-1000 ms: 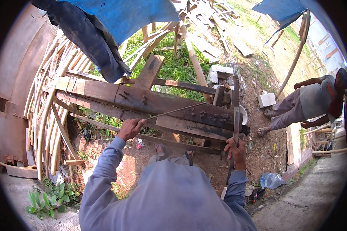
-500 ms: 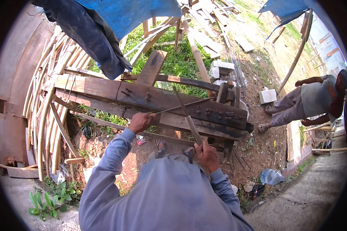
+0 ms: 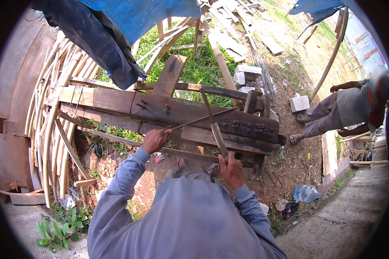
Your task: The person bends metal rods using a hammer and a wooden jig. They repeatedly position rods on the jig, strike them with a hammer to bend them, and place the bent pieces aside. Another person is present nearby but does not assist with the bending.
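My left hand (image 3: 154, 140) is closed around the near end of a thin metal rod (image 3: 203, 119), which slants up to the right over a thick wooden beam (image 3: 181, 113). My right hand (image 3: 231, 170) grips a long bar tool with a pale, flat handle (image 3: 219, 139) and a narrow dark far part (image 3: 206, 103). The tool crosses the rod above the beam; whether they touch, I cannot tell. Short metal pegs (image 3: 166, 108) stick out of the beam near its middle, and several more (image 3: 250, 127) stand at its right end.
A plank (image 3: 170, 75) leans against the beam's far side. Bamboo poles (image 3: 52, 121) are stacked at left, with dark cloth (image 3: 101, 47) hanging above. White blocks (image 3: 299, 103) lie at right, near another person (image 3: 350, 105). A plastic bottle (image 3: 306, 194) lies at lower right.
The bar tool in my right hand has swung its far end a little to the right and away. My left hand and the rod have shifted only slightly.
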### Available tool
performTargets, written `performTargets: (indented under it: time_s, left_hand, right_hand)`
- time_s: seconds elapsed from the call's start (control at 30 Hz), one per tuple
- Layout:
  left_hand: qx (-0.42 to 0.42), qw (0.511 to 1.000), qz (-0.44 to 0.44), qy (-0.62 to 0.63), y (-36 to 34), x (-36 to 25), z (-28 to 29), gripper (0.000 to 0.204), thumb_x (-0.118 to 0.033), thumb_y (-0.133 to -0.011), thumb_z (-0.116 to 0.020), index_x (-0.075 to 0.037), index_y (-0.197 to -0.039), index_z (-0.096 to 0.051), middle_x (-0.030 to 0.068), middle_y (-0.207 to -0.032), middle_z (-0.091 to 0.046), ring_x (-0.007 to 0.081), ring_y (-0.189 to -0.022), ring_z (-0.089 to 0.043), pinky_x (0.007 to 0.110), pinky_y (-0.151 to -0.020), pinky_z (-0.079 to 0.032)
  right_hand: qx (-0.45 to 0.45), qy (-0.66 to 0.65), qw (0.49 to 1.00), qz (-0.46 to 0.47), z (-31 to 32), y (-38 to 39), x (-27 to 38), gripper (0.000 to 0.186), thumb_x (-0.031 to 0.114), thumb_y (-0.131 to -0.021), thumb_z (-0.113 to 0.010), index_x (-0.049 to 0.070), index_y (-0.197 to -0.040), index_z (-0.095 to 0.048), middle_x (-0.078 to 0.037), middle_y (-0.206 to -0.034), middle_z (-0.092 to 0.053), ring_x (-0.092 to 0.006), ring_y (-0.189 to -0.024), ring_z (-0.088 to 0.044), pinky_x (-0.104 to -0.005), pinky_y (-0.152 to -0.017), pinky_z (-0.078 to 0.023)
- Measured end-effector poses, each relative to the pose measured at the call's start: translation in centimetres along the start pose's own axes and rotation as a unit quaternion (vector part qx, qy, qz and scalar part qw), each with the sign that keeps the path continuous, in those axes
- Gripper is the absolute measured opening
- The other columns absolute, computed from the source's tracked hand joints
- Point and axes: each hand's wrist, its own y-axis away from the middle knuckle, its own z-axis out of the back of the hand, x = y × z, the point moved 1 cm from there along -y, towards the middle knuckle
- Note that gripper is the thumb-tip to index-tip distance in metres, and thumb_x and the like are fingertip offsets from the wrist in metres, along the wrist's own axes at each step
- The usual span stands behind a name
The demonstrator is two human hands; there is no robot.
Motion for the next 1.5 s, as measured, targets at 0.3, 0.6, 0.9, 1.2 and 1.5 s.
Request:
performTargets:
  time_s: [0.3,0.6,0.9,1.2,1.5]
  left_hand:
    - [-0.077,0.996,-0.033,-0.023,1.2,-0.4,-1.2,0.025,-0.032,-0.097,-0.054,-0.01,-0.084,-0.056,0.0201,-0.058,-0.059,0.0406,-0.054,-0.059,0.051,-0.049,-0.042]
    - [-0.073,0.997,-0.018,-0.021,1.5,-0.1,-0.5,0.028,-0.035,-0.098,-0.052,-0.01,-0.086,-0.054,0.0189,-0.058,-0.059,0.0407,-0.055,-0.059,0.051,-0.049,-0.042]
    - [-0.06,0.997,0.014,-0.04,5.2,1.5,0.3,0.022,-0.03,-0.097,-0.051,-0.011,-0.087,-0.056,0.0186,-0.06,-0.059,0.04,-0.057,-0.06,0.051,-0.051,-0.043]
    - [-0.071,0.996,0.03,-0.051,6.7,1.8,0.1,0.023,-0.031,-0.099,-0.05,-0.012,-0.091,-0.06,0.0186,-0.06,-0.059,0.0394,-0.057,-0.06,0.05,-0.052,-0.044]
    - [0.022,0.978,0.131,0.158,7.3,4.7,2.8,0.049,-0.047,-0.099,-0.046,-0.005,-0.083,-0.065,0.0212,-0.066,-0.061,0.0365,-0.066,-0.062,0.046,-0.062,-0.046]
  right_hand:
    - [-0.005,0.047,0.998,-0.043,-1.6,1.5,-0.7,0.033,0.032,-0.096,-0.057,0.0,-0.096,-0.051,-0.02,-0.068,-0.062,-0.0433,-0.065,-0.063,-0.0506,-0.057,-0.048]
    - [-0.071,-0.038,0.996,-0.047,0.2,1.5,0.3,0.034,0.034,-0.097,-0.056,0.001,-0.095,-0.051,-0.02,-0.068,-0.063,-0.0433,-0.069,-0.064,-0.0511,-0.059,-0.049]
    - [-0.051,-0.047,0.997,-0.037,1.0,1.4,1.0,0.035,0.035,-0.097,-0.055,0.001,-0.093,-0.052,-0.022,-0.069,-0.064,-0.0434,-0.068,-0.064,-0.0511,-0.061,-0.05]
    - [-0.017,0.01,0.998,-0.063,-0.8,0.1,-1.2,0.041,0.041,-0.096,-0.054,0.0,-0.095,-0.053,-0.025,-0.07,-0.064,-0.0458,-0.069,-0.064,-0.0528,-0.062,-0.05]
    - [0.008,0.068,0.991,-0.116,-1.0,-0.6,-3.2,0.041,0.041,-0.096,-0.054,0.0,-0.092,-0.053,-0.025,-0.072,-0.064,-0.0454,-0.075,-0.064,-0.0537,-0.068,-0.05]
